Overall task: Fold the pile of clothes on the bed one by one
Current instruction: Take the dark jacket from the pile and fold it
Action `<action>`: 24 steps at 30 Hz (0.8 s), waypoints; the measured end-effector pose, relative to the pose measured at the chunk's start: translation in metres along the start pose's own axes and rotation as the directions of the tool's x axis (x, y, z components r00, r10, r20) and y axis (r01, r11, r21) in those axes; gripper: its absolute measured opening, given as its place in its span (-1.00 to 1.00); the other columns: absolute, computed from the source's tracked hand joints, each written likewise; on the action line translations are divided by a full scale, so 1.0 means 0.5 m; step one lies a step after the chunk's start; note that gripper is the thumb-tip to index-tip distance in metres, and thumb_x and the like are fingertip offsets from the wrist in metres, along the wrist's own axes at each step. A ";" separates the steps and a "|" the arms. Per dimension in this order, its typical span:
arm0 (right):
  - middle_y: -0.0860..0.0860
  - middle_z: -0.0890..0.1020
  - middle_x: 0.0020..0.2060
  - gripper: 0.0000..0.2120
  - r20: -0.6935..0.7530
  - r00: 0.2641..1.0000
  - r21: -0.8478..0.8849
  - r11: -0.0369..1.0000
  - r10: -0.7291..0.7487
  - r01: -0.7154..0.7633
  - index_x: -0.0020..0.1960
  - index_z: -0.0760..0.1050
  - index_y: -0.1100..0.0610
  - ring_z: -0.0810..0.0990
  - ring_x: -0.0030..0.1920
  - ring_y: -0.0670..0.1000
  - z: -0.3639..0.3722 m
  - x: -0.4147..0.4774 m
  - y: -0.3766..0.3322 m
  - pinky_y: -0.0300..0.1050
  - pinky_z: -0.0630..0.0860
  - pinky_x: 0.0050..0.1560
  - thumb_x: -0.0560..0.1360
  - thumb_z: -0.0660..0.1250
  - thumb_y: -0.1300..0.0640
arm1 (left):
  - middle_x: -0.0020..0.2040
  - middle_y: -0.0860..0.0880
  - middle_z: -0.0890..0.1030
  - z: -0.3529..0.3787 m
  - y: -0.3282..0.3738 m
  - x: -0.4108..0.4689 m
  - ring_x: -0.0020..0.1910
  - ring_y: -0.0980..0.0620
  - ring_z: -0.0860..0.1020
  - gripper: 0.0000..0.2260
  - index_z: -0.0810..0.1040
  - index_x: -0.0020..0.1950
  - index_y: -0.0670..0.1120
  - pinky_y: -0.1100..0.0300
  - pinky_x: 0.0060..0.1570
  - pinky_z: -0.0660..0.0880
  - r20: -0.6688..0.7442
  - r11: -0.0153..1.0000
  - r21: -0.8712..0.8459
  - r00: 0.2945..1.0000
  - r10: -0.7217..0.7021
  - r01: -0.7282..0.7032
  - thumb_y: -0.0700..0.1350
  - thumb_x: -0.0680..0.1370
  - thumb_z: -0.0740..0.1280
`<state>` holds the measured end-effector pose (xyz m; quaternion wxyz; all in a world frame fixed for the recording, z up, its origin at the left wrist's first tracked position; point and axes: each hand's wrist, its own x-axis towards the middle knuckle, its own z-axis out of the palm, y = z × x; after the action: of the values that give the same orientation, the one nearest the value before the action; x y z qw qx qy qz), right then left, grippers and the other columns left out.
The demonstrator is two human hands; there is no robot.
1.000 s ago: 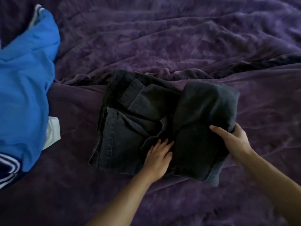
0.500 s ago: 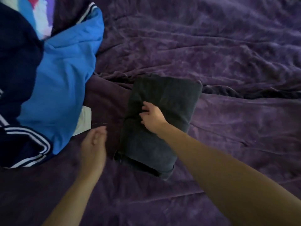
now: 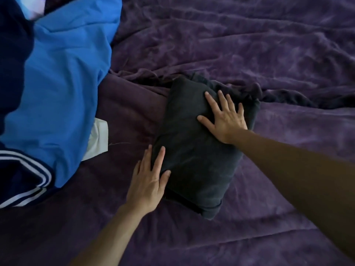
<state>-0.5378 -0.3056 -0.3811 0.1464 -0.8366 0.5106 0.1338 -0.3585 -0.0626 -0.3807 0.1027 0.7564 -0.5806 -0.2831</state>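
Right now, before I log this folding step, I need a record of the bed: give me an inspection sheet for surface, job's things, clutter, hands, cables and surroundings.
Surface: purple blanket, wrinkled, covering the bed.
Job's things: folded dark garment lies on the blanket as a compact bundle; blue garment and navy striped garment lie heaped on the left.
Clutter: white cloth pokes out from under the blue garment.
Hands: left hand flat, fingers straight, against the bundle's near left edge; right hand flat on top of it, fingers spread.
Cables: nothing seen.
Surroundings: nothing seen beyond the bed.
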 end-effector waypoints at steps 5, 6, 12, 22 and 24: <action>0.07 -0.05 0.57 -0.25 0.032 1.000 0.037 0.999 0.000 -0.001 0.50 -0.29 -0.26 -0.08 0.55 0.13 -0.035 -0.002 0.001 0.30 -0.06 0.47 0.43 -0.14 -0.50 | 0.56 -0.11 0.05 -0.061 0.015 0.014 0.53 -0.04 0.08 -0.45 -0.22 0.49 0.31 0.06 0.45 0.11 0.113 0.997 -0.075 0.994 0.004 0.005 0.27 0.57 -0.05; 0.08 -0.01 0.56 -0.25 -0.027 1.000 0.032 0.999 0.000 0.001 0.53 -0.21 -0.22 -0.07 0.55 0.13 -0.046 -0.014 0.005 0.29 -0.06 0.47 0.45 -0.10 -0.47 | 0.56 -0.11 0.08 -0.083 0.026 0.020 0.52 -0.04 0.12 -0.46 -0.08 0.52 0.26 0.07 0.43 0.13 0.081 0.997 -0.079 0.997 0.019 -0.012 0.30 0.56 -0.05; 0.04 0.01 0.56 -0.25 -0.118 0.897 0.482 0.814 0.426 -0.324 0.53 -0.06 -0.18 0.05 0.53 0.13 -0.009 -0.199 0.037 0.25 0.17 0.40 0.46 0.17 -0.36 | 0.51 -0.14 0.20 -0.123 0.130 0.164 0.43 -0.14 0.27 -0.35 -0.09 0.54 0.14 -0.10 0.30 0.29 0.008 0.942 -0.271 0.979 -0.205 0.199 0.35 0.53 0.00; 0.00 0.31 0.45 -0.11 0.202 0.796 0.888 0.235 0.570 -0.395 0.49 -0.13 -0.30 0.35 0.39 0.12 0.030 -0.270 -0.040 0.14 0.28 0.40 0.36 0.34 -0.35 | 0.28 -0.23 0.49 -0.095 0.157 0.186 0.25 -0.26 0.45 -0.29 -0.02 0.55 0.13 -0.01 0.19 0.37 0.028 0.930 -0.174 0.946 -0.324 0.324 0.34 0.50 0.17; -0.01 0.34 0.43 -0.13 0.173 0.816 0.900 0.248 0.551 -0.358 0.49 -0.11 -0.30 0.37 0.38 0.11 0.003 -0.306 -0.023 0.14 0.32 0.39 0.38 0.35 -0.31 | 0.30 -0.20 0.49 -0.107 0.196 0.152 0.26 -0.24 0.45 -0.30 0.01 0.55 0.13 0.00 0.20 0.37 0.008 0.929 -0.212 0.952 -0.307 0.302 0.33 0.50 0.19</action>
<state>-0.5955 -0.1755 -0.3240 0.4828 -0.4415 0.7285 -0.2033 -0.3968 -0.1731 -0.3128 0.1445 0.8256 -0.4216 -0.3462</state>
